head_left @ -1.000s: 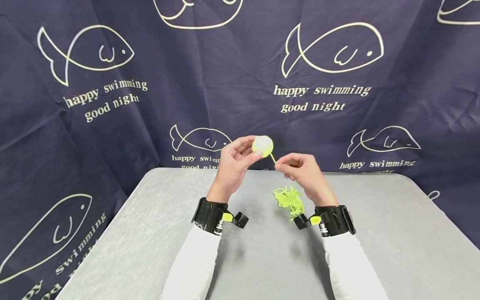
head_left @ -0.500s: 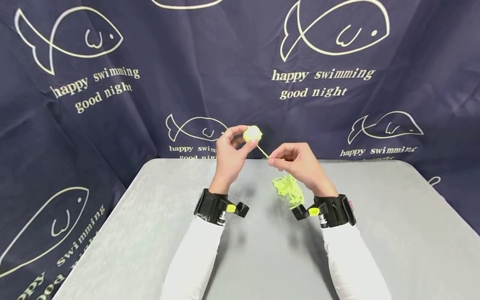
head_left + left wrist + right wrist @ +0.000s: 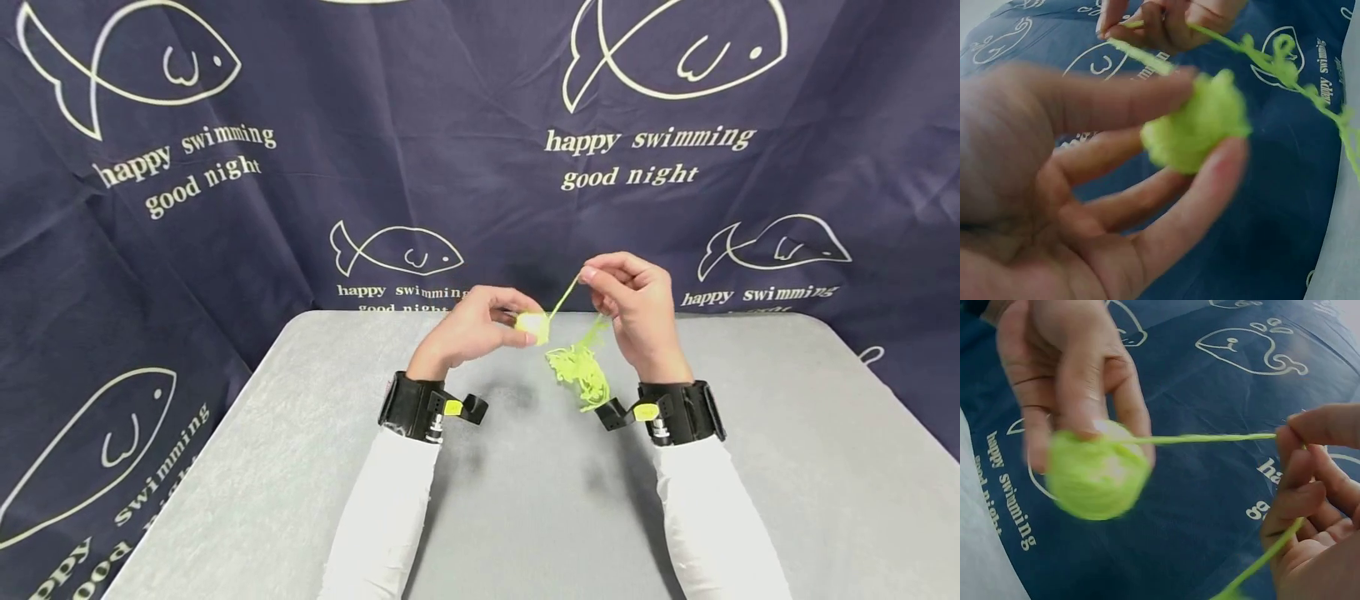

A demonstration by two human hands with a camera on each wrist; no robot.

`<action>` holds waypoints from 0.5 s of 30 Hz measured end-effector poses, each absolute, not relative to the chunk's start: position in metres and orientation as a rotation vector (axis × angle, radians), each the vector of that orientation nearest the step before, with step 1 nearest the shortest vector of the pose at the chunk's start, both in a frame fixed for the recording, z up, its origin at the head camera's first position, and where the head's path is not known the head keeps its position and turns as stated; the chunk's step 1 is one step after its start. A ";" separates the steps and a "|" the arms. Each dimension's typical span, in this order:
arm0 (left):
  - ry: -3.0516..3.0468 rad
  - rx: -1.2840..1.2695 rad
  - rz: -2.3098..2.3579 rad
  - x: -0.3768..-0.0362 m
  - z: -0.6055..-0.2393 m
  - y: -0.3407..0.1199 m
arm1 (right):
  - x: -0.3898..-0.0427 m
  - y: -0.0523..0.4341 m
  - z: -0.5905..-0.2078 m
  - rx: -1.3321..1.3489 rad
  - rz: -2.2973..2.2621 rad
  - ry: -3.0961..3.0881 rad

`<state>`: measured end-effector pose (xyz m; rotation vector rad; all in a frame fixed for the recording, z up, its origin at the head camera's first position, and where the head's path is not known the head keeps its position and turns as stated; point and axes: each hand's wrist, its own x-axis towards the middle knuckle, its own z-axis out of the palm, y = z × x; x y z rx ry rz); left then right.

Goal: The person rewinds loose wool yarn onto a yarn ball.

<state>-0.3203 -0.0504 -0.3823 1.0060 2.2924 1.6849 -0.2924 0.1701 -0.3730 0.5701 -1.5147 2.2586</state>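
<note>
A small ball of lime-green yarn (image 3: 533,327) is gripped between the thumb and fingers of my left hand (image 3: 480,327), just above the table's far edge. From the ball a taut strand (image 3: 1210,438) runs up to my right hand (image 3: 637,304), whose thumb and index finger pinch it. The same yarn passes through the right palm and comes out below, as the right wrist view shows. It trails down to a loose tangle of yarn (image 3: 580,377) on the table. In the left wrist view the ball (image 3: 1200,125) sits between blurred fingers.
A grey table (image 3: 517,517) spreads under both arms. Behind it hangs a dark blue cloth (image 3: 495,150) with white fish drawings and lettering. Each wrist wears a black strap with a small camera; the right one (image 3: 615,414) is close to the yarn tangle.
My right hand has risen and moved right with the strand, which now slopes up from the ball. My left hand has tipped over and lowered the ball. The camera view has tilted down slightly.
</note>
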 end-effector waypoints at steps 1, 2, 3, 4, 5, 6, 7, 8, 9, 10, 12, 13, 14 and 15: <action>2.267 1.043 1.628 -0.320 -0.381 -0.052 | -0.293 0.172 -0.373 0.553 2.296 -1.457; 2.236 1.089 1.579 -0.319 -0.381 -0.054 | -0.294 0.173 -0.373 0.532 2.334 -1.406; 2.198 1.140 1.536 -0.319 -0.380 -0.055 | -0.294 0.175 -0.373 0.510 2.368 -1.361; 2.147 1.192 1.508 -0.318 -0.379 -0.056 | -0.295 0.176 -0.373 0.493 2.404 -1.317; 2.087 1.238 1.492 -0.317 -0.378 -0.057 | -0.295 0.177 -0.374 0.473 2.435 -1.278; 2.017 1.273 1.490 -0.317 -0.378 -0.058 | -0.296 0.178 -0.374 0.450 2.460 -1.248; 1.942 1.306 1.499 -0.316 -0.378 -0.058 | -0.297 0.179 -0.375 0.419 2.478 -1.229; 1.866 1.334 1.519 -0.315 -0.378 -0.059 | -0.298 0.179 -0.376 0.387 2.494 -1.215; 1.789 1.351 1.554 -0.314 -0.377 -0.059 | -0.299 0.179 -0.378 0.357 2.501 -1.214; 1.717 1.359 1.605 -0.313 -0.377 -0.059 | -0.300 0.179 -0.379 0.327 2.495 -1.231; 1.590 1.372 1.739 -0.311 -0.376 -0.057 | -0.303 0.178 -0.383 0.283 2.459 -1.310; 1.538 1.376 1.820 -0.311 -0.375 -0.057 | -0.304 0.177 -0.385 0.274 2.434 -1.371; 1.490 1.373 1.910 -0.310 -0.375 -0.056 | -0.305 0.176 -0.386 0.273 2.388 -1.454; 1.447 1.360 2.007 -0.309 -0.374 -0.054 | -0.306 0.175 -0.388 0.278 2.331 -1.556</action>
